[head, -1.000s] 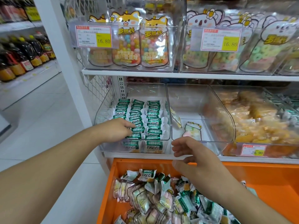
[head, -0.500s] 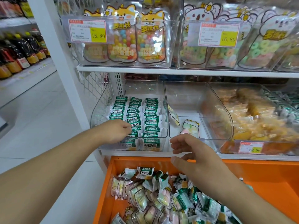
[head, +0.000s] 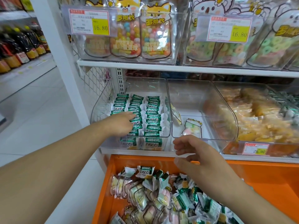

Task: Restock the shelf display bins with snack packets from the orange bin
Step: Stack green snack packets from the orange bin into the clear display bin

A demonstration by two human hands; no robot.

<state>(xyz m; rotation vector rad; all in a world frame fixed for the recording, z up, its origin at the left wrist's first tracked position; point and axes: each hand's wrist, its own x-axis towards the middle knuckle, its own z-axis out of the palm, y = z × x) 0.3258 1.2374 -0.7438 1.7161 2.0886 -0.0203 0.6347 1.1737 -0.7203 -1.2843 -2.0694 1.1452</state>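
Snack packets [head: 161,194] are heaped loose in the orange bin [head: 267,180] below the shelf; green-label ones are already rowed in the left clear bin [head: 134,147]. Left hand [head: 123,125] is laid over those rows, finger state cannot be told. Right hand [head: 192,154] is held above the orange bin, fingers loosely curled, nothing pinched. Packets are judged light, crinkly, slippery, crushable; best pinched at a crimped end seal.

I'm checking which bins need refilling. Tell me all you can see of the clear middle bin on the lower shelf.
The clear middle bin is see-through plastic with a low front lip and tall sloped sides. It sits on the lower shelf between the green-packet bin and the yellow-snack bin, nearly empty: one pastel packet lies flat, another leans on its left wall. Neither hand touches it.
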